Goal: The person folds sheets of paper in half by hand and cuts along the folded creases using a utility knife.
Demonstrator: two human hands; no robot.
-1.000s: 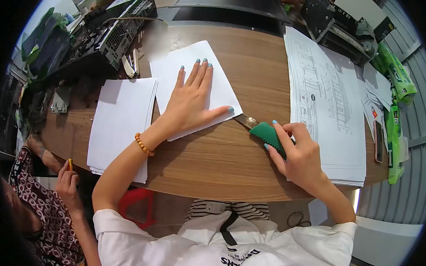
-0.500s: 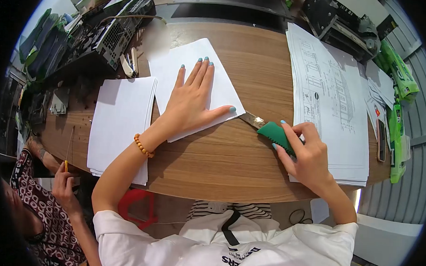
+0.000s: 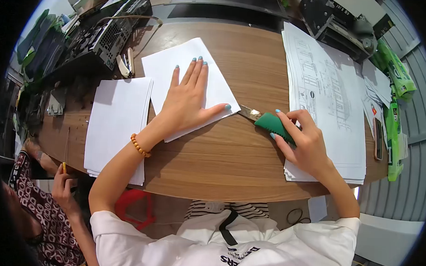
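Left hand flat, fingers spread, pressing white sheet at frame center. Right hand closed around green-handled cutter, right of center; blade tip sits just beside the sheet's lower right corner, near the left thumb. Paper stack at left, drawings at right.

Both the left hand and the right hand have nails painted pale blue-green. A bracelet of orange-brown beads circles the wrist just behind the left hand. Farther back from both hands, short white sleeves belong to a white shirt with dark lettering and a black strap at the chest, above striped trousers.
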